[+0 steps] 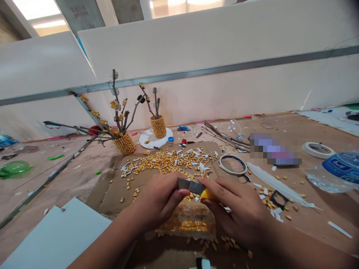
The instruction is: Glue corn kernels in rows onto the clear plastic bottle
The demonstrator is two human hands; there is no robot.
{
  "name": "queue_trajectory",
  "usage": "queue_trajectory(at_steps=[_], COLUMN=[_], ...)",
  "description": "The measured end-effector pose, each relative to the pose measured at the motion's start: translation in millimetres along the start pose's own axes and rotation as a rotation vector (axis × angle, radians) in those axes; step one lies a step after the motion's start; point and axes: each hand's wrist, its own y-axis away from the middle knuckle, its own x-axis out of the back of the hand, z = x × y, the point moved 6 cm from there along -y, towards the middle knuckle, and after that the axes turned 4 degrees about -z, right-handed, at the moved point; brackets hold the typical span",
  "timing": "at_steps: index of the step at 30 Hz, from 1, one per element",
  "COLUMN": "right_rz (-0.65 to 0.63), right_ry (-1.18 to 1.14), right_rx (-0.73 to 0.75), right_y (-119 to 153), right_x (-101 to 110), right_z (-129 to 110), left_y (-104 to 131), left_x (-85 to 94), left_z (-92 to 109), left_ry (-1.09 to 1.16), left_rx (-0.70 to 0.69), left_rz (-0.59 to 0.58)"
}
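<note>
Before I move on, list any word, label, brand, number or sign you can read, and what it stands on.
No text reads clearly.
Clear bottle, right: white marking on its blue label, too blurred.
Grey panel, upper left: faint characters, too blurred.
Blue wrapper beyond the corn kernels: any print is too small.
Pixelated item: blocked out.
Yellow-handled cutter: none readable.

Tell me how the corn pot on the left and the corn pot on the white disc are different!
The left pot has twigs spreading wide; the right pot's twigs make a narrower bunch. The right pot sits on a white disc, but the left pot doesn't. Both are covered in yellow corn kernels.
</note>
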Motion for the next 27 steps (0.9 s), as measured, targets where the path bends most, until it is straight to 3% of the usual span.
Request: queue_trajectory(at_steps=[11, 27], right_rz=[0.052, 0.049], right_ry=[0.174, 0.308], right_rx=[-0.029, -0.002], right_y=[6, -5], right_x=[1, 10], right_z=[2, -4], left_y=[-5, -12], left_x=[-3.5, -2.6], left_z=[-8, -9], left_ry=[0.124, 0.224], left_rx=[0.124, 0.179], left_rz=[-0.058, -0.117])
